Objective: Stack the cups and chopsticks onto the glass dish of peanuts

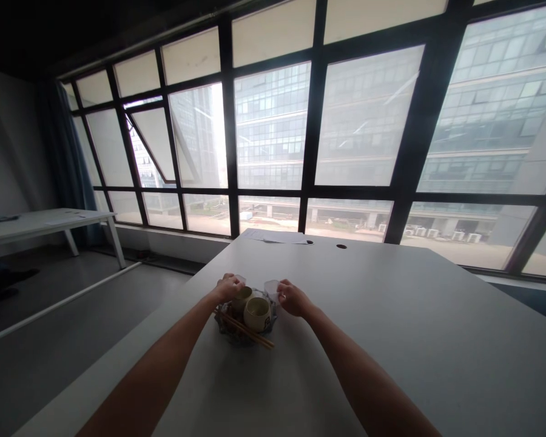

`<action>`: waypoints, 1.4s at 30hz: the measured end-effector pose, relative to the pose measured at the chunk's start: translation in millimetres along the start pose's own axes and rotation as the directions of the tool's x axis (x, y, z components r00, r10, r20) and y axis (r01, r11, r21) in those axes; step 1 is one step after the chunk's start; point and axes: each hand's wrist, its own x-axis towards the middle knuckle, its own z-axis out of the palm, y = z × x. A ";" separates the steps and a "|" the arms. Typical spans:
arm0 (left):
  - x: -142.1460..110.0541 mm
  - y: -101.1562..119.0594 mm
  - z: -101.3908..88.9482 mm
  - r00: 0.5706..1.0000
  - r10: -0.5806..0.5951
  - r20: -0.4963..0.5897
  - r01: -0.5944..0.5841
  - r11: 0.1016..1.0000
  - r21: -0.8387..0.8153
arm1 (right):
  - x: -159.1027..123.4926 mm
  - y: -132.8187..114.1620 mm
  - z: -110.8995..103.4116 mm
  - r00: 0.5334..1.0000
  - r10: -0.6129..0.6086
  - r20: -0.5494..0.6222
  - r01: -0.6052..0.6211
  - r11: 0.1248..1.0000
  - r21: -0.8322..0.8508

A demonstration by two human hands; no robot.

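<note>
Our left hand and right hand work at the far side of a clear bowl on a white tabletop, in front of a wall of windows. The right hand is pinched on a clear container at the bowl's far right edge; the left hand's fingers are bent in, apparently gripping a clear piece at the far left, though its shape is mostly hidden.

Handling these well, we judge, calls for a light, even pinch near each rim, since thin clear walls could flex, and for steady, level wrists. We would do best to keep our knuckles off the cups and the wooden chopsticks, which lie slanted across the bowl's near side, their near right ends jutting past the rim and easy to knock.

By our count: two hands, two clear items, one bowl, two cream cups within it, the nearer one slightly right of the farther, and what look like two chopsticks. Toward the far edge lie papers, their sheets too merged to number, beside two round holes. One more table stands at far left.
</note>
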 end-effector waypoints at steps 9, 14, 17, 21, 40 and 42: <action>-22.2 14.8 -4.4 0.999 -0.035 0.018 0.034 0.997 0.069 | -20.8 -12.5 -13.8 0.976 -0.034 -0.216 0.031 0.999 -0.016; -26.2 21.6 -4.4 0.997 -0.079 0.020 0.077 0.993 0.085 | -43.8 -67.3 -23.2 0.949 -0.195 -0.249 0.206 0.978 0.021; -28.1 24.8 -5.5 0.993 -0.111 0.027 0.108 0.989 0.100 | -56.2 -101.4 -22.7 0.921 -0.356 -0.157 0.366 0.930 0.040; -33.4 28.1 -10.3 0.990 -0.136 0.041 0.130 0.982 0.135 | -62.0 -115.2 -19.1 0.930 -0.361 -0.073 0.361 0.933 -0.016; -55.4 25.6 -27.8 0.999 -0.030 0.035 0.022 0.978 0.208 | -29.6 -63.8 -32.2 0.965 -0.204 -0.163 0.260 0.821 0.508; -52.7 24.1 -27.6 0.999 -0.020 0.034 0.012 0.977 0.213 | -15.5 -54.0 -32.8 0.957 -0.104 -0.270 0.228 0.845 0.483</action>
